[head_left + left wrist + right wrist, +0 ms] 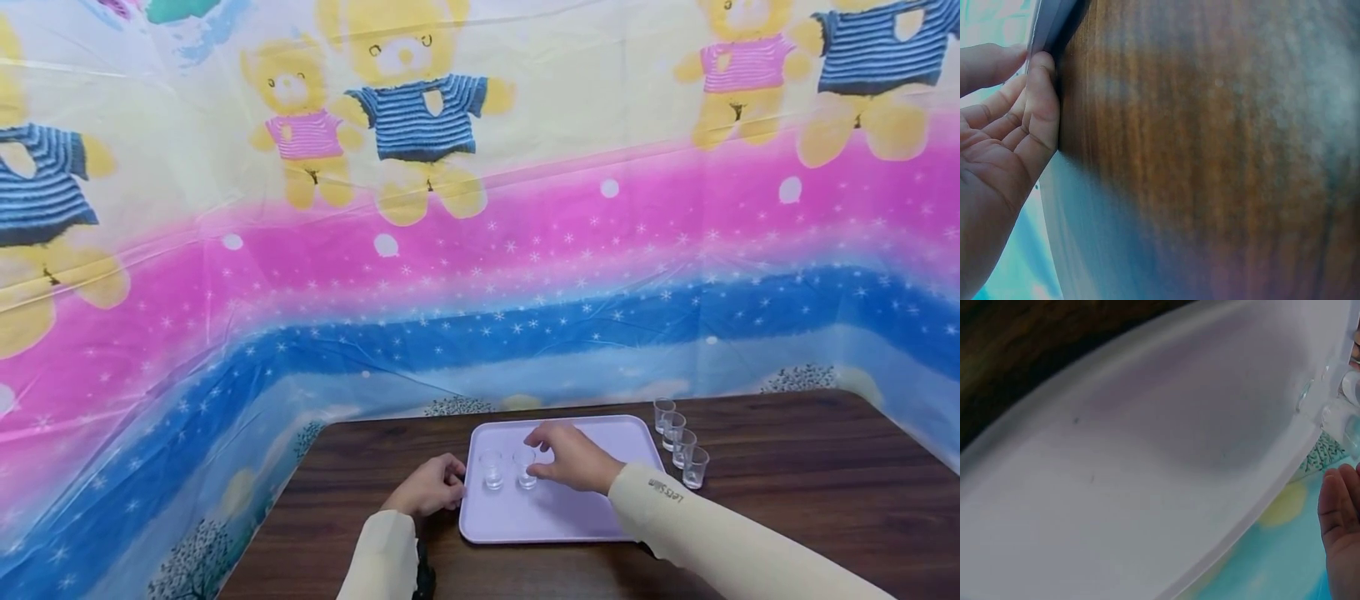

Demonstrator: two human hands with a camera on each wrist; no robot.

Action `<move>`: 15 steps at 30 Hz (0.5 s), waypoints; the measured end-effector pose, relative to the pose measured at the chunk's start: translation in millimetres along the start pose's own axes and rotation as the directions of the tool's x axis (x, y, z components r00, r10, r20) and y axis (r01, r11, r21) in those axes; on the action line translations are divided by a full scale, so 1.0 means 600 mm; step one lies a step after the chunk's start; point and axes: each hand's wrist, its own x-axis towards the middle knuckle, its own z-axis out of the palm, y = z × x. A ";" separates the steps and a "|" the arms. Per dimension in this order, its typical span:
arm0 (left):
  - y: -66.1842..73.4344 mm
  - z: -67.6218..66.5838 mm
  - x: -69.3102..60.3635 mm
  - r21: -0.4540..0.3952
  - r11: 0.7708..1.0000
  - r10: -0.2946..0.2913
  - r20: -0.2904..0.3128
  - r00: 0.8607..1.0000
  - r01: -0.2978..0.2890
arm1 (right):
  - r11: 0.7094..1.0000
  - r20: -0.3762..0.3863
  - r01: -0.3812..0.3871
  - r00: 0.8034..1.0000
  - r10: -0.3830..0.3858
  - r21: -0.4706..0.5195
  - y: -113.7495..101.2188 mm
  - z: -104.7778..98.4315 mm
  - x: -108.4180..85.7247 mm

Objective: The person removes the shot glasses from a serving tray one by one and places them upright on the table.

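Two small clear shot glasses stand upright side by side on a lilac tray [555, 517], the left glass [492, 472] and the right glass [524, 482]. My right hand [576, 458] is at the right glass, thumb and fingers spread apart about it. In the right wrist view the fingers [1338, 506] are straight, with a small gap between them and the glasses [1335, 419]; the thumb is not visible there. My left hand [431, 485] is at the tray's left edge. In the left wrist view its thumb and index finger [1041, 81] pinch the tray rim [1050, 25].
Several more clear shot glasses [684, 450] stand in a slanting row on the dark wooden table [787, 500], just right of the tray. A printed curtain [525, 250] with bears hangs behind and around the table.
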 end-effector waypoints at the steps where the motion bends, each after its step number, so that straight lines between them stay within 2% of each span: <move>1: 0.000 0.000 0.000 0.001 1.000 -0.002 -0.001 1.000 0.002 | 1.000 -0.003 0.004 1.000 -0.004 -0.003 0.000 0.002 0.001; 8: -0.001 -0.001 0.001 0.015 1.000 -0.007 -0.002 1.000 0.007 | 0.998 -0.028 0.054 0.998 -0.054 -0.024 -0.006 0.009 0.004; 15: -0.004 -0.002 0.002 0.026 1.000 0.000 0.003 1.000 0.000 | 0.999 -0.026 0.043 0.999 -0.044 -0.016 -0.008 0.010 0.005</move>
